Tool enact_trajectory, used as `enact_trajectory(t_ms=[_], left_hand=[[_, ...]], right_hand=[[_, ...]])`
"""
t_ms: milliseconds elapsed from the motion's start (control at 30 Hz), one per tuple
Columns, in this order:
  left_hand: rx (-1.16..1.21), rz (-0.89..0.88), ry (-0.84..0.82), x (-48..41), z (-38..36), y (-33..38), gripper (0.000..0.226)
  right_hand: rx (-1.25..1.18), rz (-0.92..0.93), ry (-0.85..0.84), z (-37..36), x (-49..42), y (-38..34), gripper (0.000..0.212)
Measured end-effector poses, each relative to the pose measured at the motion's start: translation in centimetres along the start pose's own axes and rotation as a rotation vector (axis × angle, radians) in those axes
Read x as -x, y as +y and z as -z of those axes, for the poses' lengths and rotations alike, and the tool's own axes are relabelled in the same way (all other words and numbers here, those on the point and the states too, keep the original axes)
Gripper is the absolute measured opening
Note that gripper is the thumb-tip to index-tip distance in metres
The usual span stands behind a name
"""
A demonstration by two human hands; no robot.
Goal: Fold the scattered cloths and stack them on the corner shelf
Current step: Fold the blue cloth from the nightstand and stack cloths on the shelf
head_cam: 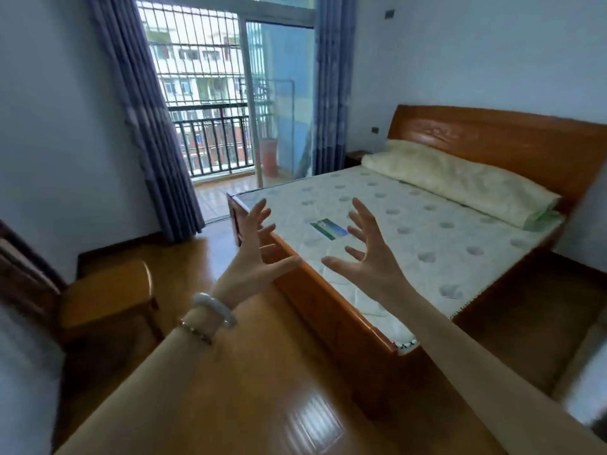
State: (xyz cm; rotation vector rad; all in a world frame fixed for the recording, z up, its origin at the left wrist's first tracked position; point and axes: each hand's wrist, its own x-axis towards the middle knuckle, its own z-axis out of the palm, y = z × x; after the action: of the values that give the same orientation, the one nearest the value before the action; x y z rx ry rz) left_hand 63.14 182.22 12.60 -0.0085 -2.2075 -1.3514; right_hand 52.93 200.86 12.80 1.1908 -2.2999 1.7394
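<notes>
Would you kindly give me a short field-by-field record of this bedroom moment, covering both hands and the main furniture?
left hand: raised, fingers spread, holding nothing; bracelet on its wrist
right hand: raised, fingers spread, holding nothing
mattress: bare, small label lying on it
pillow: long, against the headboard
stool: wooden, left of the mattress
cloths: none in view
corner shelf: not in view
</notes>
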Motion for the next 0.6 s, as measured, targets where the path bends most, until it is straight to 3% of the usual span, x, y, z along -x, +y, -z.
enact_trajectory(t_ms=[333, 600], left_hand=[[-0.212, 0.109, 0.227, -3.2, 10.2, -9.3, 0.109], [-0.273, 0.162, 0.248, -16.1, 18.6, -18.7, 0.107]], right_hand=[[-0.122, 0.067, -0.142, -12.6, -11.3, 2.5, 0.087], [-0.212, 0.079, -0.191, -20.6, -27.6, 7.7, 0.087]])
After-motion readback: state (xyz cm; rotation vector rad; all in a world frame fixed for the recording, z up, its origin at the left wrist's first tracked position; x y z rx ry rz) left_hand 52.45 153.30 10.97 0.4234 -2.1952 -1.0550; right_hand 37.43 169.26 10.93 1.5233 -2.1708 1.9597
